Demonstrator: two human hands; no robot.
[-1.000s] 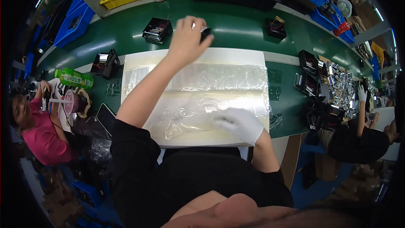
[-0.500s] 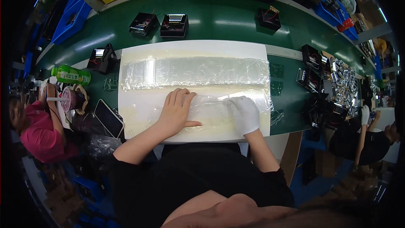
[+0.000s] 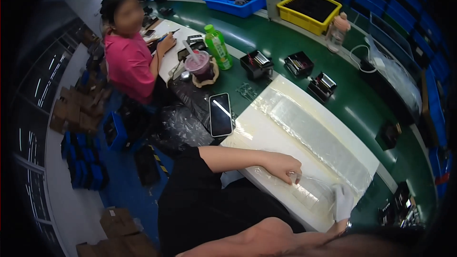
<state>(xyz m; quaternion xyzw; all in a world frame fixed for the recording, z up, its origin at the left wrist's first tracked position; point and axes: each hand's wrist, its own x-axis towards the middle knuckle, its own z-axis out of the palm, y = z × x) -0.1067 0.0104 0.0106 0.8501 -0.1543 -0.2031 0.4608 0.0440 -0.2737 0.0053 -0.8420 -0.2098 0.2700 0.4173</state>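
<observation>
A white board (image 3: 254,123) lies at the table edge before me, with a wide clear film strip (image 3: 314,135) stuck along its far half. My left hand (image 3: 282,165), bare, is closed over the near half, its thumb and fingers pinching a loose sheet of clear plastic film (image 3: 312,194). Farther right, my right hand (image 3: 342,202) wears a white glove; its fingers are curled at the other end of this film. The film stretches wrinkled and shiny between the two hands, just over or on the board; the exact gap does not show.
Left of the board lie a phone (image 3: 221,115), a purple drink cup (image 3: 200,65) and a green bottle (image 3: 218,47). Small black boxes with wiring (image 3: 322,86) stand beyond it. A yellow bin (image 3: 309,12) is farther back. A person in pink (image 3: 128,64) works at the left.
The view has swung left, bringing the neighbouring person closer to the middle. My left hand has gone from spread flat to pinching the film; the right stays on it.
</observation>
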